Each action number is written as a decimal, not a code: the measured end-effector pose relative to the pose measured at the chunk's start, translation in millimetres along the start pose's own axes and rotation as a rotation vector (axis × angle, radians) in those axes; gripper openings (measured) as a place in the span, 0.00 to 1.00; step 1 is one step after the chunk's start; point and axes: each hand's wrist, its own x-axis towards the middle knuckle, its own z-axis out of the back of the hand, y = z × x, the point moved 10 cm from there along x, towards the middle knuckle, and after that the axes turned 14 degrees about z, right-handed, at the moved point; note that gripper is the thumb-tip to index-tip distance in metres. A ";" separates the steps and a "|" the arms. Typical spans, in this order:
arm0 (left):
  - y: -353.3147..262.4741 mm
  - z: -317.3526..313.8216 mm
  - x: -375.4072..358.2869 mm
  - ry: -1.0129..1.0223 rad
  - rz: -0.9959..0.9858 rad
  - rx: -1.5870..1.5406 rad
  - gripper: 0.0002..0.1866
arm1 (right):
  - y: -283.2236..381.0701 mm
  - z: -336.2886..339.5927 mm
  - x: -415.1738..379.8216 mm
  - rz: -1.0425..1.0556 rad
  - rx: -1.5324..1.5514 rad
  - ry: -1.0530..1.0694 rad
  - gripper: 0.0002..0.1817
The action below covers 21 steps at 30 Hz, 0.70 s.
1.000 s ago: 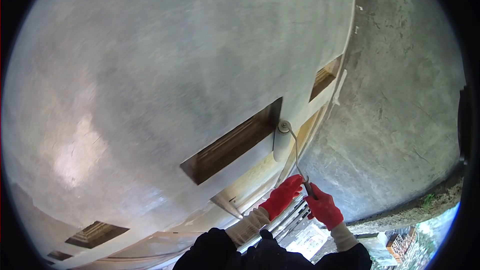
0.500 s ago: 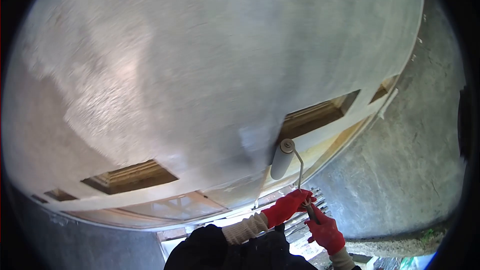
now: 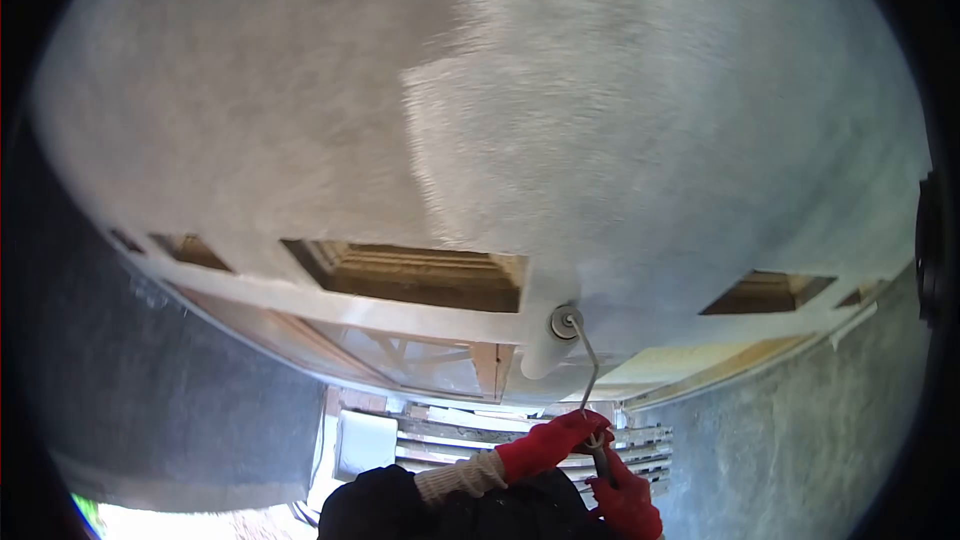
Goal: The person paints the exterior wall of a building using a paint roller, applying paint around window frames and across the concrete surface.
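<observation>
A paint roller (image 3: 545,352) with a pale sleeve and a bent wire frame is raised against a broad grey surface (image 3: 610,160) that looks like a ceiling. My left hand (image 3: 552,442), in a red glove, is closed around the lower frame near the top of the handle. Lower and to the right, my right hand (image 3: 630,503), also red-gloved, grips the dark handle (image 3: 601,462). A ragged edge divides the surface into a lighter, streaked area and a browner, matte one on the left.
Rectangular recesses with wooden insides, including a wide one (image 3: 420,277) and a smaller one (image 3: 770,292), cut into the surface. A wood-framed glazed panel (image 3: 400,355) lies beyond. Dark grey walls (image 3: 170,380) flank both sides. Stacked slats (image 3: 450,432) show behind my arms.
The view has swung left, bringing more of the brown area into sight. The roller has shifted leftward from the right-hand recess to beside the wide one. Both hands keep their hold.
</observation>
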 end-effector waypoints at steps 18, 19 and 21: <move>-38.2 126.5 -146.6 -0.873 -0.703 -0.502 0.16 | 83.1 -174.8 72.4 0.351 0.068 0.596 0.28; -40.3 135.4 -154.4 -0.916 -0.755 -0.553 0.15 | 76.7 -185.9 73.6 0.214 0.178 0.624 0.28; -43.4 152.2 -167.4 -0.929 -0.818 -0.627 0.13 | 86.2 -205.1 74.5 0.238 0.219 0.694 0.30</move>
